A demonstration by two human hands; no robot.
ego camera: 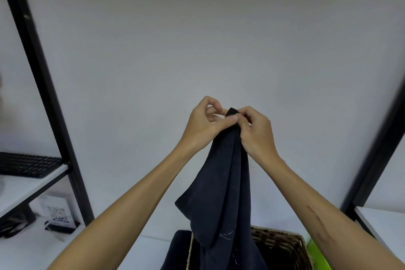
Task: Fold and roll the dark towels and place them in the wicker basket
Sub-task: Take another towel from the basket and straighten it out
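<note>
White wall behind; dark towel (223, 184) (no legible label) between both pinching hands.

White tabletop (39, 247) runs across the bottom of your view, meeting the wall behind. On it, at centre right, stands the wicker basket (282, 241), its rim open toward you. A dark towel (175, 247) lies on the surface against the basket's left side. Far left, a small card with a printed code (58, 215) stands in a black base. Above that, a white shelf (26, 184) on a black frame (43, 85) carries a black keyboard (28, 164). A green object (315, 252) sits just right of the basket; you cannot tell what it is.
</note>
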